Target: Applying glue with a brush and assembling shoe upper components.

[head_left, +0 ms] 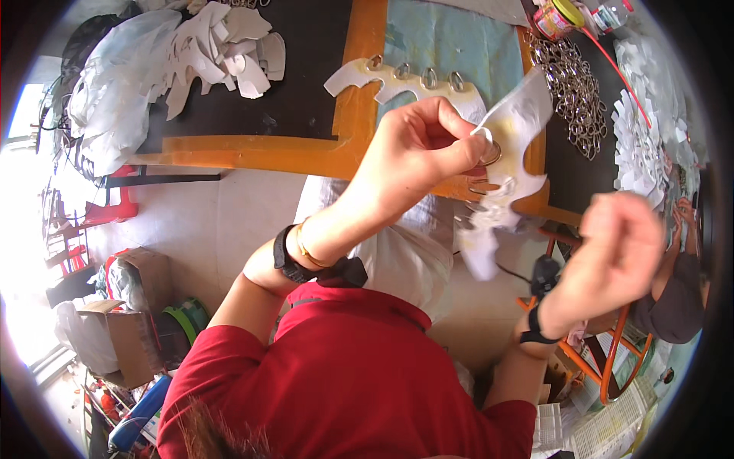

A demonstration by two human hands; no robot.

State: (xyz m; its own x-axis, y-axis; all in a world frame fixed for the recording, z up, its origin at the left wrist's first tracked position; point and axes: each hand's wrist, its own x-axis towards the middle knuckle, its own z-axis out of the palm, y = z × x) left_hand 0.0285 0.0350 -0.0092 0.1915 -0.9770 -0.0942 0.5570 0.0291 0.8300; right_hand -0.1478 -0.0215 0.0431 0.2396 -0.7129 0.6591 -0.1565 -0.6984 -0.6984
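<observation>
My left hand [409, 157] is closed in a pinch on the edge of a white, wavy-edged strip [520, 126] with yellowish smears. A metal ring [492, 153] shows on the strip beside my thumb, and its lower end hangs twisted and blurred. My right hand [615, 252] is raised apart from the strip, to its right. Its fingers look curled but are smeared by motion, so I cannot make out whether they hold anything. A similar white strip [355, 75] lies on the table beyond my left hand, with several metal rings [429, 78] along its far edge.
A heap of metal rings [569, 96] lies at the table's right. White cut pieces [229, 50] are piled at the far left beside clear plastic bags [126, 76]. A blue-green sheet [459, 38] covers the table's middle. Another person's arm [677, 283] and an orange-framed stool [612, 363] are at right.
</observation>
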